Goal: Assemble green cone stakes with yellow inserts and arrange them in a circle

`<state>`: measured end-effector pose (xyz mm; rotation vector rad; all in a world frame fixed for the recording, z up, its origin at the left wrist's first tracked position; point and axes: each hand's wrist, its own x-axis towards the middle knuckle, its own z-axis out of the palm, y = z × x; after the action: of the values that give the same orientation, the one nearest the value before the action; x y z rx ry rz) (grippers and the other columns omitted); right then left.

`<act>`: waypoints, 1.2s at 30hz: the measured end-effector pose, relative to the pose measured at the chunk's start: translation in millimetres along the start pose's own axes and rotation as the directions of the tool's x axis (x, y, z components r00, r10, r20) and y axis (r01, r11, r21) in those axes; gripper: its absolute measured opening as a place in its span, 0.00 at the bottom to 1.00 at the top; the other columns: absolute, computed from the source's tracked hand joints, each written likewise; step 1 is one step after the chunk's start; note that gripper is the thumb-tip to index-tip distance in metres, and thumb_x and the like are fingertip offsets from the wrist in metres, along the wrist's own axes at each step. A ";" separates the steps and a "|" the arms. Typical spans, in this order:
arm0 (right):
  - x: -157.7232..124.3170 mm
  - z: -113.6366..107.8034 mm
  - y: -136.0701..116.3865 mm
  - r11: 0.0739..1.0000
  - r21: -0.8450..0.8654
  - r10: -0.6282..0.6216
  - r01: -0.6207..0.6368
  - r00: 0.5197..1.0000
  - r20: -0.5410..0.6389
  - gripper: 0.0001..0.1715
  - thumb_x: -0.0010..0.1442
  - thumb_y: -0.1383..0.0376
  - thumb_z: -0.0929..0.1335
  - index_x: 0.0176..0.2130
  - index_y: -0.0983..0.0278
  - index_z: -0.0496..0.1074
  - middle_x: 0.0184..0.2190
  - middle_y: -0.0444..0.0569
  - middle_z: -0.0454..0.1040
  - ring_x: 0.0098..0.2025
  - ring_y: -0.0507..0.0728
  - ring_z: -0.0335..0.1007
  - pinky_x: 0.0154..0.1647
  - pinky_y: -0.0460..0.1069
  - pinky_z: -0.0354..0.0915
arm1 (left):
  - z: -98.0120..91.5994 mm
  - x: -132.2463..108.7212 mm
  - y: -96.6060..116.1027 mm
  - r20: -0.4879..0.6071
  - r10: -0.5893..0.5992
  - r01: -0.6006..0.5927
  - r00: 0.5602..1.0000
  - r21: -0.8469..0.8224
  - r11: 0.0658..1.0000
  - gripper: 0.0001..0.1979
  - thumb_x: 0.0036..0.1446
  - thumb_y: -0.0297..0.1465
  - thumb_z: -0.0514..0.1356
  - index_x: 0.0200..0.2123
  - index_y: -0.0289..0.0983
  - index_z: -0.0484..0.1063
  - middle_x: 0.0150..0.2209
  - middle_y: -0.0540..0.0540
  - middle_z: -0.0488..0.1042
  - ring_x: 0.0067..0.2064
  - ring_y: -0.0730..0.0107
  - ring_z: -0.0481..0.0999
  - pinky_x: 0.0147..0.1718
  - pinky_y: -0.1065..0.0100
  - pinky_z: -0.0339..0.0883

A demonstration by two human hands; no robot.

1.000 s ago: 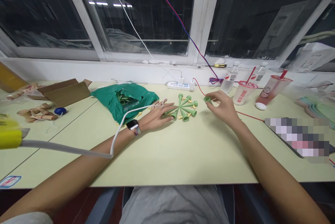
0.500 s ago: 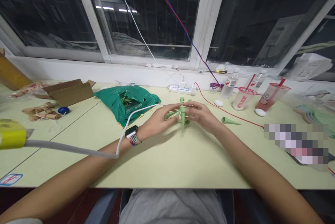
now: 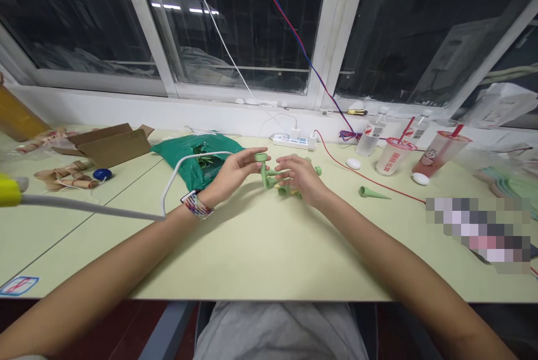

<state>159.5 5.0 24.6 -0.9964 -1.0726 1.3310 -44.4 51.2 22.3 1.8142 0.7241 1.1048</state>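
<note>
one green plastic spike [image 3: 263, 172], a tapered stake with a wider cup-shaped head, stands nearly upright with its head up, pinched by the left hand [image 3: 233, 172] above the table [image 3: 252, 253]. a cluster of matching spikes [image 3: 286, 189] lies on the table top, their bodies overlapping and partly hidden beneath the right hand [image 3: 300, 178], whose open fingers reach over them. a few green heads show at the cluster's edges. a separate spike [image 3: 373, 193] lies flat, well to the right, its tip pointing right.
</note>
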 end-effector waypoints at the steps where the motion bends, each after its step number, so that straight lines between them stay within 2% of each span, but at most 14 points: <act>1: -0.6 -0.1 3.7 0.998 -0.054 -0.012 0.013 1.000 0.019 0.08 0.54 0.64 0.72 0.37 0.62 0.75 0.34 0.47 0.77 0.31 0.55 0.75 0.32 0.50 0.70 | -5.4 -0.3 -2.6 0.002 -0.013 0.013 1.000 -0.046 0.999 0.24 0.60 0.37 0.68 0.59 0.39 0.76 0.47 0.40 0.82 0.49 0.55 0.81 0.52 0.52 0.74; 3: -2.5 -0.2 11.5 0.976 -0.195 -0.083 0.096 0.994 0.073 0.05 0.56 0.64 0.70 0.35 0.62 0.75 0.32 0.46 0.76 0.30 0.54 0.73 0.31 0.49 0.68 | -13.9 -1.0 -6.9 -0.006 -0.040 0.039 0.999 -0.154 0.987 0.25 0.59 0.36 0.69 0.59 0.39 0.75 0.52 0.39 0.80 0.50 0.56 0.81 0.54 0.52 0.72; 5: -4.9 0.7 18.4 0.906 -0.358 -0.190 0.225 0.973 0.129 0.05 0.57 0.65 0.68 0.35 0.62 0.75 0.30 0.44 0.76 0.30 0.54 0.72 0.32 0.49 0.66 | -19.7 -1.3 -8.8 -0.033 -0.074 0.063 0.997 -0.263 0.963 0.24 0.59 0.34 0.69 0.58 0.39 0.75 0.55 0.38 0.79 0.49 0.58 0.81 0.55 0.55 0.72; 9: -12.2 9.6 28.7 0.663 -0.606 -0.324 0.438 0.899 0.295 0.08 0.60 0.69 0.66 0.38 0.62 0.75 0.33 0.44 0.77 0.34 0.54 0.72 0.36 0.49 0.65 | -28.7 1.0 -4.3 -0.081 -0.163 0.110 0.983 -0.448 0.887 0.20 0.59 0.27 0.67 0.56 0.36 0.77 0.52 0.38 0.80 0.43 0.68 0.80 0.48 0.66 0.74; 12: -18.1 24.2 38.1 0.452 -0.709 -0.304 0.542 0.841 0.448 0.11 0.63 0.70 0.65 0.42 0.63 0.75 0.39 0.47 0.77 0.38 0.55 0.72 0.40 0.50 0.66 | -37.7 4.4 0.3 -0.144 -0.211 0.105 0.967 -0.530 0.842 0.19 0.59 0.23 0.65 0.54 0.35 0.78 0.50 0.39 0.81 0.40 0.72 0.79 0.43 0.71 0.75; 16: -13.4 51.3 54.3 0.136 -0.772 -0.281 0.621 0.771 0.571 0.13 0.66 0.69 0.64 0.48 0.65 0.75 0.46 0.54 0.75 0.49 0.61 0.70 0.49 0.54 0.67 | -49.6 7.5 0.0 -0.223 -0.220 0.059 0.950 -0.562 0.825 0.19 0.59 0.20 0.64 0.53 0.35 0.78 0.50 0.41 0.81 0.41 0.71 0.80 0.44 0.72 0.76; 18: -3.4 66.1 61.7 0.000 -0.785 -0.280 0.619 0.754 0.594 0.13 0.67 0.69 0.64 0.48 0.67 0.74 0.47 0.57 0.74 0.51 0.64 0.67 0.52 0.57 0.67 | -52.7 7.7 -1.5 -0.235 -0.222 0.051 0.946 -0.570 0.820 0.18 0.59 0.21 0.64 0.53 0.35 0.78 0.50 0.40 0.81 0.42 0.71 0.80 0.45 0.72 0.76; 20: 8.7 80.2 67.6 -0.081 -0.796 -0.264 0.600 0.757 0.598 0.13 0.66 0.70 0.64 0.48 0.68 0.74 0.47 0.59 0.74 0.52 0.65 0.66 0.54 0.58 0.66 | -53.4 7.0 -2.1 -0.239 -0.230 0.057 0.943 -0.568 0.821 0.17 0.60 0.21 0.65 0.53 0.34 0.79 0.50 0.40 0.81 0.42 0.70 0.81 0.45 0.73 0.77; 23: 22.2 97.7 73.4 -0.133 -0.784 -0.237 0.606 0.749 0.619 0.12 0.65 0.71 0.64 0.47 0.69 0.75 0.47 0.60 0.74 0.51 0.66 0.66 0.54 0.59 0.66 | -53.0 5.6 -1.1 -0.215 -0.233 0.076 0.949 -0.560 0.825 0.17 0.60 0.21 0.64 0.53 0.33 0.78 0.52 0.38 0.81 0.44 0.69 0.82 0.46 0.72 0.77; 26: 25.6 108.4 76.7 -0.151 -0.750 -0.249 0.644 0.710 0.659 0.12 0.66 0.70 0.64 0.46 0.68 0.76 0.45 0.58 0.74 0.50 0.66 0.65 0.53 0.59 0.66 | -54.6 5.2 -0.4 -0.192 -0.210 0.068 0.959 -0.562 0.825 0.19 0.60 0.20 0.63 0.54 0.32 0.77 0.54 0.37 0.80 0.46 0.67 0.82 0.48 0.70 0.76; 32: 22.0 119.0 87.4 -0.079 -0.701 -0.283 0.709 0.658 0.698 0.13 0.68 0.66 0.64 0.44 0.63 0.79 0.41 0.54 0.73 0.47 0.63 0.63 0.51 0.57 0.65 | -60.9 6.1 -4.9 -0.176 -0.187 0.055 0.967 -0.571 0.819 0.21 0.61 0.19 0.62 0.57 0.33 0.76 0.56 0.36 0.79 0.52 0.63 0.82 0.53 0.65 0.74; 36: 25.3 124.8 97.9 -0.033 -0.699 -0.302 0.714 0.660 0.688 0.16 0.68 0.65 0.65 0.48 0.60 0.81 0.40 0.54 0.71 0.47 0.64 0.62 0.51 0.57 0.65 | -60.7 5.4 -5.2 -0.180 -0.195 0.060 0.964 -0.567 0.822 0.22 0.61 0.20 0.62 0.58 0.32 0.75 0.57 0.35 0.79 0.52 0.61 0.82 0.55 0.64 0.74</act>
<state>14.2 25.8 -40.5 -0.9674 -2.4543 -0.0929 -96.8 80.7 33.7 1.1335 0.5650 1.2881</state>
